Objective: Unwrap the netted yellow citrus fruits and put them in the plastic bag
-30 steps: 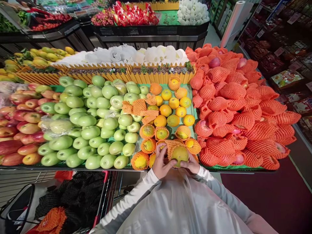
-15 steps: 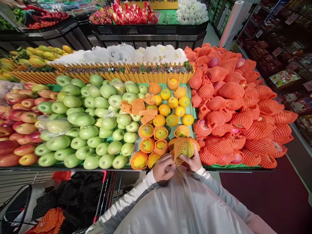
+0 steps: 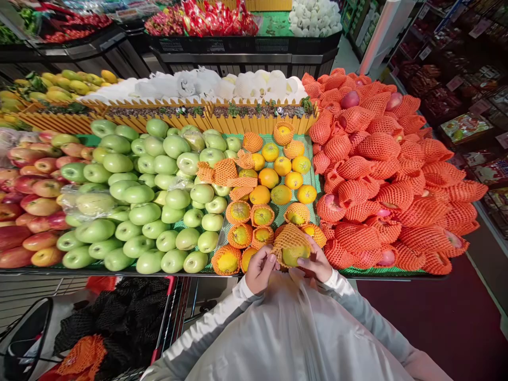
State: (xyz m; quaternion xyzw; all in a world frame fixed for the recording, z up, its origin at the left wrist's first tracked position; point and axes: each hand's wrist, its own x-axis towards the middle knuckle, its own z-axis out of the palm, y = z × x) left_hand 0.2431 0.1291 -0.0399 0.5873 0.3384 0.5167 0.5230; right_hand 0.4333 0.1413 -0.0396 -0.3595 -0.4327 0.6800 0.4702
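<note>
1. Head view: both hands meet at the front edge of the fruit stand (image 3: 381, 273).
2. Right hand (image 3: 317, 263) grips a yellow-green fruit (image 3: 294, 255), half covered by an orange foam net (image 3: 288, 238).
3. Left hand (image 3: 260, 269) pinches the net's lower edge.
4. Netted oranges (image 3: 239, 234) sit just beside; green apples (image 3: 138, 211) lie to the left.

A long produce stand (image 3: 119, 272) fills the view, its green mat (image 3: 313, 174) piled with green apples (image 3: 138, 211), red apples (image 3: 27, 211) at the left and fruit in red-orange foam nets (image 3: 389, 174) at the right. A yellow picket divider (image 3: 254, 124) runs along the back, with white-wrapped fruit (image 3: 222, 84) behind it and a dark stand (image 3: 246, 50) beyond. Dark red floor (image 3: 436, 317) lies to the right beside dim shelves (image 3: 460, 79), and a red-framed cart (image 3: 166, 317) holding black netting (image 3: 119, 312) stands lower left.
</note>
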